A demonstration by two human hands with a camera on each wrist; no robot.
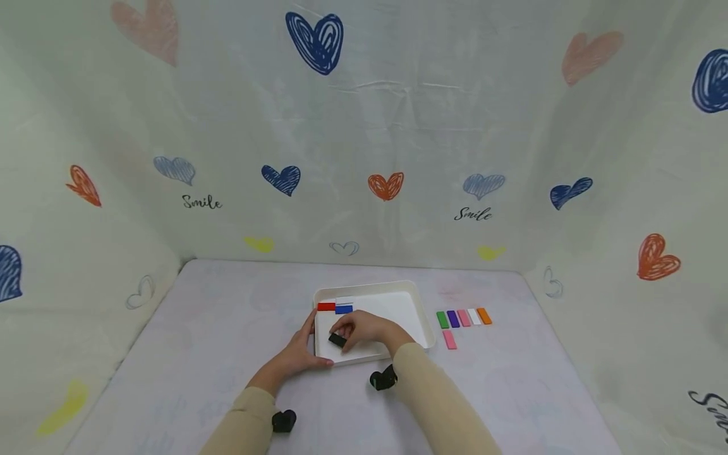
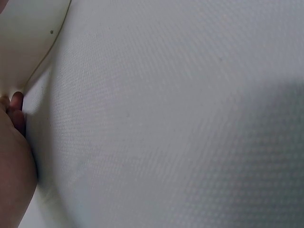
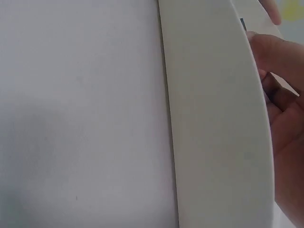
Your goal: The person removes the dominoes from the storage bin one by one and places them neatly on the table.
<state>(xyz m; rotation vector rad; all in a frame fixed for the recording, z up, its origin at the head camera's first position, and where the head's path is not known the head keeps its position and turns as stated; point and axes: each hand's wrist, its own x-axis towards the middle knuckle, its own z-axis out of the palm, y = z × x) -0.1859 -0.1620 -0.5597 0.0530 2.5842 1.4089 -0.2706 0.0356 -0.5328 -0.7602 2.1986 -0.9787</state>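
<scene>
A shallow white tray point(image 1: 398, 316) lies on the table. My left hand point(image 1: 298, 354) rests against its front left corner, the fingers stretched along the left side and the thumb along the front edge. Inside the tray, my right hand point(image 1: 364, 328) pinches a small black rectangular block point(image 1: 337, 340) between thumb and fingers, low over the tray floor. Beyond it, a red block point(image 1: 326, 306), a blue block point(image 1: 344, 309) and a white block point(image 1: 344, 301) lie close together near the back left corner. In the right wrist view, the tray wall point(image 3: 218, 118) partly hides the right fingers.
Right of the tray lies a row of flat blocks: green point(image 1: 442, 320), purple point(image 1: 453, 318), pink point(image 1: 464, 317), white point(image 1: 474, 316) and orange point(image 1: 484, 316). A second pink block point(image 1: 450, 340) lies before them. A printed curtain point(image 1: 364, 139) hangs behind the table point(image 1: 227, 316).
</scene>
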